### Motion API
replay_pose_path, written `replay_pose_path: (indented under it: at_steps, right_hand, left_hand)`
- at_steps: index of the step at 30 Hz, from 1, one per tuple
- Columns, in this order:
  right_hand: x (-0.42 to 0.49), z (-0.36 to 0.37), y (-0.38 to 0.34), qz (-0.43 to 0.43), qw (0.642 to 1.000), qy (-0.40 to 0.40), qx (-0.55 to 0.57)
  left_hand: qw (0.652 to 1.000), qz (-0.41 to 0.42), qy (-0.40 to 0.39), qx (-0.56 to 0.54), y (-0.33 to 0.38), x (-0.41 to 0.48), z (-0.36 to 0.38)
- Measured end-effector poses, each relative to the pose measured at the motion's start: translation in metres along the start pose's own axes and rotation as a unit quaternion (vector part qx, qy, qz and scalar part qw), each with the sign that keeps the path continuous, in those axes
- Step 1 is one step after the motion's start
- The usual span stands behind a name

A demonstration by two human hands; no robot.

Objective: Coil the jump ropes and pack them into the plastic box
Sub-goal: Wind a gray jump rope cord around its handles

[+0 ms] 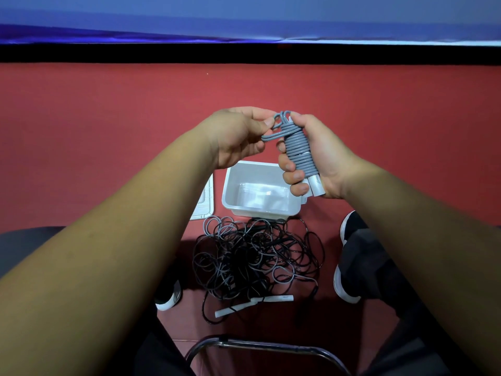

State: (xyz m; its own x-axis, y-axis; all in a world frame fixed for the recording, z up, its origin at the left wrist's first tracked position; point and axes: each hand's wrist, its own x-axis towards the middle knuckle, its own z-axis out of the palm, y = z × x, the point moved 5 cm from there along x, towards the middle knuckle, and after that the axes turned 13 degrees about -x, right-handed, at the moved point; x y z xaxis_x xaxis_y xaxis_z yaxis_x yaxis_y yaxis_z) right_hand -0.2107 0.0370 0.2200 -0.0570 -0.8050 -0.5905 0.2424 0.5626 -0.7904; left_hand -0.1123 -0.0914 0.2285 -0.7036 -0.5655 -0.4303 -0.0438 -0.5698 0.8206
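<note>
Across most of the view, floor (108, 118): a red surface seen from above by a seated person; a black strip and a blue wall run along its far edge.
Tangled pile (252, 256): loose black and grey jump ropes heaped on the floor between the person's feet, just in front of the plastic box.
Plastic box (257, 169): a white, open tub standing on the floor directly below the hands; its near edge touches the pile. I cannot tell what the clear, shiny stuff inside it is.
Lid (206, 202): pale and flat, lying on the floor just left of the box, partly hidden by the left forearm.
Chair frame (260, 346): a dark curved metal tube at the bottom edge.
Right hand (322, 156): raised above the box, fingers curled tightly round the coiled rope, holding it upright.
Left hand (235, 137): level with the right hand, thumb and forefinger pinched on the rope's free end near the top of the coil.
Coiled rope (299, 150): a grey jump rope wound in neat turns around its own two handles.
Loose handles (273, 299): two white sticks at the near edge of the pile.
Held handles (315, 185): white ends poking out below the grey turns, under the right hand's fingers.
</note>
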Motion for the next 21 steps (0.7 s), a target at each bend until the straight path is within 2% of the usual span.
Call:
replay_pose_path:
  at_steps: [3, 9, 12, 15, 21]
  right_hand:
    - [-0.001, 0.0, 0.001, 0.004, 0.999, -0.017, -0.032]
    - [-0.004, -0.001, 0.006, 0.013, 0.997, -0.031, -0.064]
    - [-0.005, -0.004, 0.004, 0.016, 0.997, -0.017, -0.075]
    - [-0.006, -0.008, 0.002, 0.017, 0.995, 0.002, -0.095]
    - [-0.007, -0.01, -0.005, 0.032, 0.994, -0.013, -0.101]
  left_hand:
    - [0.998, 0.026, 0.004, 0.062, 0.005, -0.001, -0.004]
    - [0.975, 0.157, -0.005, 0.156, 0.011, -0.006, 0.0]
    - [0.964, 0.194, -0.004, 0.182, 0.014, -0.008, 0.006]
    - [0.966, 0.2, 0.004, 0.165, 0.012, -0.007, 0.008]
    - [0.986, 0.163, 0.022, 0.037, 0.001, -0.008, 0.01]
